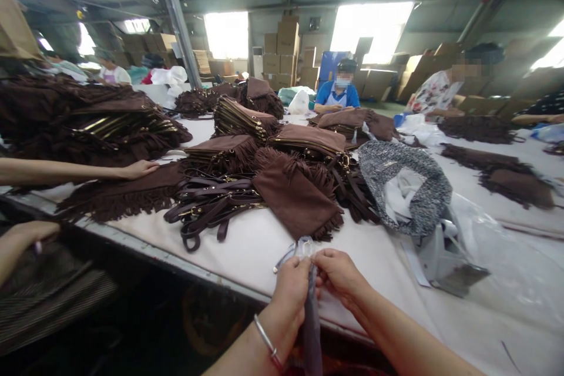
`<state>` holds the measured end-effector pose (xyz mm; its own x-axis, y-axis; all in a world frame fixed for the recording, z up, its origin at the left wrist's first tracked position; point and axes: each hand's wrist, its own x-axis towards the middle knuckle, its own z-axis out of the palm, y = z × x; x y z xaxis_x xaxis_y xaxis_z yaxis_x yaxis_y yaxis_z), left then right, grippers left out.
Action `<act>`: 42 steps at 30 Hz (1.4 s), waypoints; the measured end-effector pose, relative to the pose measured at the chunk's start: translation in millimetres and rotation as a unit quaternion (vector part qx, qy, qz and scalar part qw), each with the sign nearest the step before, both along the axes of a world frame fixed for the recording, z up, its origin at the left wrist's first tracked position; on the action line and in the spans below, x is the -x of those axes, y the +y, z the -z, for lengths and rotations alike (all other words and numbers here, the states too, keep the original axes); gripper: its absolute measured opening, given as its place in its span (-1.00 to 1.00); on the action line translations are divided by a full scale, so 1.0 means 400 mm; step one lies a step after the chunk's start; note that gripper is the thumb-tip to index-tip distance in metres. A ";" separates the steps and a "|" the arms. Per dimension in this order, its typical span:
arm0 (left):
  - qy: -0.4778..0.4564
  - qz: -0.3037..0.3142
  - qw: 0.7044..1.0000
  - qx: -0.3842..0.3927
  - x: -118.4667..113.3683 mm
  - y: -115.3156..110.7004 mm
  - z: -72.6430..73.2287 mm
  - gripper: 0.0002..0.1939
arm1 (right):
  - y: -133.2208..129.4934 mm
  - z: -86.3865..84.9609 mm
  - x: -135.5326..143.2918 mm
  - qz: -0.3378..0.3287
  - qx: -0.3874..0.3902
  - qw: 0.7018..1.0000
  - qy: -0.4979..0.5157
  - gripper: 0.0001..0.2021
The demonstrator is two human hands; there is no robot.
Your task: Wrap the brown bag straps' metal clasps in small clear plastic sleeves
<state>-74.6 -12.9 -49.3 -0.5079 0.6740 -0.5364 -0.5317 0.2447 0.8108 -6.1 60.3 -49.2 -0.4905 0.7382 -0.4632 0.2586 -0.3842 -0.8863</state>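
Observation:
Near the front edge of the white-covered table (247, 252), my left hand (291, 288) is closed on a strap wrapped in clear plastic (311, 329), which hangs down past the edge. My right hand (339, 273) pinches the same wrapped strap near its top, close beside the left fingers. A shiny ring-like piece shows through the plastic between the fingertips. Just beyond both hands lies a brown fringed pouch (297, 194). To its left is a heap of dark straps (211, 200) with gold-coloured clasps.
Stacked brown fringed bags (308, 140) stand behind the pouch. At right are a grey knitted item (405, 182), a metal tape dispenser (453, 264) and clear plastic (506, 258). Another person's hand (138, 170) rests on brown fringed material at left. Several people sit farther back.

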 end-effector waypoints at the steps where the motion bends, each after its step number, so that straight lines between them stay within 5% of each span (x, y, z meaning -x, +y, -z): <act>1: 0.002 0.000 1.000 0.001 0.004 0.000 0.001 -0.80 | 0.002 -0.001 -0.003 -0.007 0.000 1.000 -0.002 -0.87; 4: 0.040 0.006 0.999 0.016 0.016 -0.008 0.002 -0.79 | 0.013 0.001 -0.021 -0.047 -0.059 0.997 -0.033 -0.79; 7: 0.063 0.015 0.998 0.027 0.027 -0.022 0.000 -0.79 | 0.031 0.006 -0.054 -0.095 -0.265 0.957 -0.065 -0.81; 12: 0.058 0.027 0.998 0.016 0.034 -0.042 -0.012 -0.78 | 0.057 -0.014 -0.090 -0.249 -0.586 0.771 0.003 -0.69; 16: 0.083 0.039 0.995 0.031 0.035 -0.056 -0.019 -0.76 | 0.067 -0.051 -0.072 -0.340 -0.681 0.649 -0.015 -0.77; 19: 0.154 0.062 0.986 0.033 0.040 -0.070 -0.012 -0.73 | 0.070 -0.067 -0.050 -0.395 -0.698 0.597 -0.018 -0.80; 21: 0.227 0.084 0.970 0.023 0.046 -0.080 -0.003 -0.71 | 0.069 -0.069 -0.037 -0.418 -0.690 0.591 -0.019 -0.84; 24: 0.304 0.099 0.948 0.000 0.052 -0.092 0.007 -0.72 | 0.064 -0.067 -0.021 -0.445 -0.646 0.619 -0.022 -0.87; 29: 0.272 0.092 0.958 -0.002 0.046 -0.099 0.001 -0.73 | 0.060 -0.074 -0.004 -0.437 -0.580 0.685 -0.059 -0.84; 35: 0.302 0.093 0.949 0.002 0.039 -0.101 -0.006 -0.87 | 0.067 -0.084 0.012 -0.470 -0.615 0.633 -0.017 -0.88; 42: 0.316 0.081 0.945 0.008 0.034 -0.104 -0.005 -0.91 | 0.063 -0.082 0.011 -0.479 -0.632 0.609 -0.006 -0.80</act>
<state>-88.3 -54.7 -47.4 -0.6207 0.7652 -0.1711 0.1040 0.2966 0.9493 -10.5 85.4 -16.3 -0.9786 -0.1134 0.1718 -0.1634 0.9355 -0.3132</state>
